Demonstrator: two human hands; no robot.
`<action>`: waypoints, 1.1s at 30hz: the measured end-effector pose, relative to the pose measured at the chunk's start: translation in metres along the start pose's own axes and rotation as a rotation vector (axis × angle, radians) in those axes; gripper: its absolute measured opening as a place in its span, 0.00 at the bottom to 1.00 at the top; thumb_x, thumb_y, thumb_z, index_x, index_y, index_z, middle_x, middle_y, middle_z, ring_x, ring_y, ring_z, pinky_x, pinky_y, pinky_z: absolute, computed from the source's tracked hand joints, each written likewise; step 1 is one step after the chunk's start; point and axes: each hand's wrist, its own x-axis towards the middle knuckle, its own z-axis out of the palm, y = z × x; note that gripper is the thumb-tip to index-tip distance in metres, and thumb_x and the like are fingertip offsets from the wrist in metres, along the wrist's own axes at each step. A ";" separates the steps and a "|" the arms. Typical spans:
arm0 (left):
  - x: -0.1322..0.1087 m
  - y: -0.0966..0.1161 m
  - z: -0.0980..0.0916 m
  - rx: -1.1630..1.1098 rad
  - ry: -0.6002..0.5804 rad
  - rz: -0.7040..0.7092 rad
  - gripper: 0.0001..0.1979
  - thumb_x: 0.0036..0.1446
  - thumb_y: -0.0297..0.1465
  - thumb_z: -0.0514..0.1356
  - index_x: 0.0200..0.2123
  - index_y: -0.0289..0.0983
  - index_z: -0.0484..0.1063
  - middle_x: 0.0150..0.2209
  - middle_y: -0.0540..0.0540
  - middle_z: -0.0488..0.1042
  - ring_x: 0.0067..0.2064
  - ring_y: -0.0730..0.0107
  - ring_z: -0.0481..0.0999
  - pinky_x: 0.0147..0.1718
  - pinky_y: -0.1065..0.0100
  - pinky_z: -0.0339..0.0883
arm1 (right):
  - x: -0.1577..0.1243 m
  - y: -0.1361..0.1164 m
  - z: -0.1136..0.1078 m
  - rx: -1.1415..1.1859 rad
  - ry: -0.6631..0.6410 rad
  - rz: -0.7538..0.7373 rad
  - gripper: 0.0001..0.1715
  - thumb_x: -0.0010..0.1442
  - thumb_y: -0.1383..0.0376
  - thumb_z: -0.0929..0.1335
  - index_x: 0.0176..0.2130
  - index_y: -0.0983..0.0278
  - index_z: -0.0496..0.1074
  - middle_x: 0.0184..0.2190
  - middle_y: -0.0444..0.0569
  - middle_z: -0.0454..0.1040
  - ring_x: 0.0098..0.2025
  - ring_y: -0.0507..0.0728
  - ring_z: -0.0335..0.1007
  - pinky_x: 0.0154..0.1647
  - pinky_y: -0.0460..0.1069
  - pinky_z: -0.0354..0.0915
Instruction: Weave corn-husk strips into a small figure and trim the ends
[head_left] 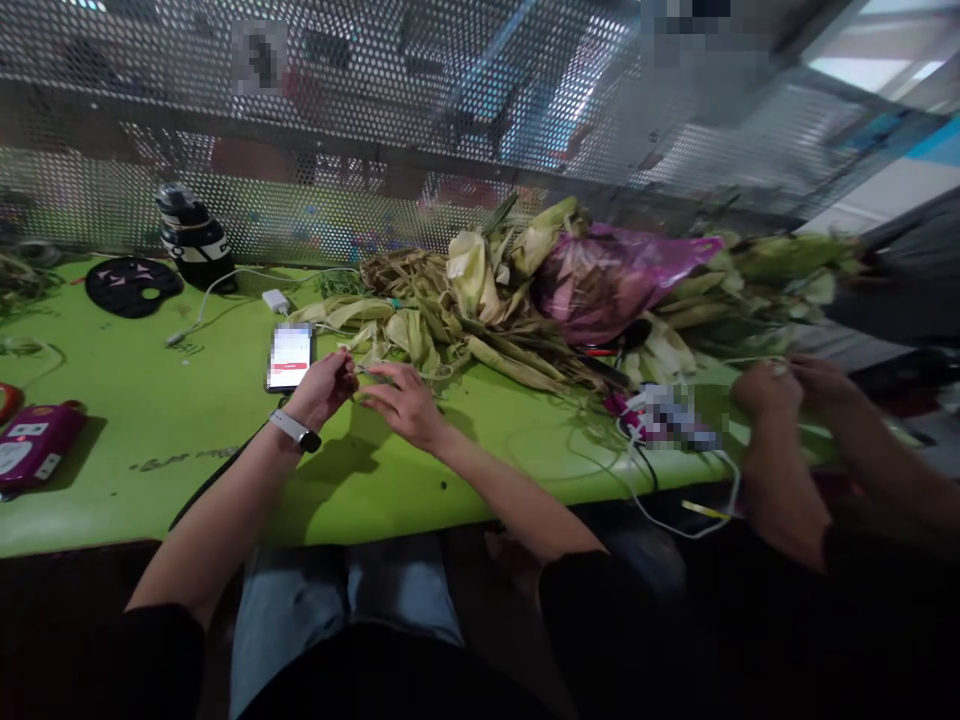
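My left hand [328, 386], with a watch [295, 430] on its wrist, is closed in a pinch above the green table. What it pinches is too small and blurred to name. Close on its right, my right hand [409, 402] reaches toward it with bent fingers; a thin pale bit shows at the fingertips, its kind unclear. Dried corn husks [409, 340] lie heaped just beyond both hands. A phone [290, 358] with its screen lit lies beside my left hand.
Behind the table [180, 500] stands a perforated metal screen [315, 140]. A black bottle [196, 240], a black fan-shaped piece [133, 286] and a purple power strip [37, 447] are at left. On the right are a pink plastic bag [622, 275], white cables [637, 500] and a co-worker's hands [772, 390].
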 end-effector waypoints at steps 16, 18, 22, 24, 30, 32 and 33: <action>-0.006 0.051 -0.012 0.388 0.105 0.860 0.11 0.63 0.34 0.59 0.28 0.38 0.66 0.18 0.56 0.60 0.17 0.82 0.57 0.15 0.77 0.49 | 0.028 0.040 -0.024 -0.202 -0.701 0.530 0.10 0.47 0.61 0.73 0.24 0.64 0.70 0.25 0.52 0.77 0.31 0.60 0.75 0.29 0.48 0.64; -0.005 0.056 -0.015 0.399 0.117 0.899 0.11 0.63 0.35 0.59 0.28 0.38 0.65 0.18 0.56 0.60 0.17 0.82 0.57 0.15 0.76 0.49 | 0.027 0.046 -0.026 -0.043 -0.682 0.590 0.10 0.46 0.63 0.72 0.22 0.64 0.69 0.19 0.48 0.74 0.24 0.57 0.73 0.25 0.47 0.62; -0.001 0.058 -0.018 0.382 0.111 0.899 0.12 0.64 0.34 0.58 0.28 0.38 0.65 0.17 0.57 0.58 0.17 0.81 0.56 0.15 0.75 0.50 | 0.023 0.047 -0.024 0.711 -0.515 0.774 0.08 0.49 0.65 0.73 0.29 0.64 0.70 0.23 0.45 0.76 0.19 0.49 0.69 0.22 0.44 0.65; -0.001 0.056 -0.018 0.381 0.088 0.868 0.12 0.64 0.33 0.57 0.28 0.38 0.65 0.17 0.56 0.59 0.17 0.81 0.56 0.16 0.76 0.52 | 0.024 0.041 -0.018 1.053 -0.432 0.811 0.12 0.51 0.61 0.73 0.32 0.65 0.70 0.26 0.47 0.77 0.18 0.47 0.67 0.20 0.43 0.65; -0.004 0.049 -0.014 0.374 0.092 0.824 0.11 0.63 0.33 0.59 0.28 0.38 0.66 0.18 0.55 0.61 0.17 0.81 0.57 0.15 0.77 0.51 | 0.040 0.021 0.001 1.435 -0.377 0.815 0.26 0.52 0.44 0.71 0.31 0.63 0.67 0.23 0.43 0.74 0.18 0.47 0.65 0.17 0.42 0.63; -0.005 0.048 -0.013 0.381 0.083 0.825 0.11 0.63 0.33 0.58 0.28 0.38 0.66 0.18 0.55 0.60 0.17 0.81 0.57 0.15 0.77 0.51 | 0.046 0.016 0.003 1.448 -0.396 0.781 0.26 0.52 0.44 0.71 0.31 0.62 0.66 0.23 0.43 0.73 0.19 0.47 0.64 0.16 0.41 0.62; -0.005 0.048 -0.012 0.388 0.078 0.831 0.11 0.63 0.33 0.58 0.28 0.38 0.66 0.18 0.55 0.60 0.17 0.81 0.57 0.15 0.77 0.51 | 0.049 0.014 0.003 1.444 -0.400 0.767 0.25 0.53 0.44 0.71 0.31 0.63 0.67 0.23 0.43 0.73 0.18 0.46 0.64 0.16 0.41 0.61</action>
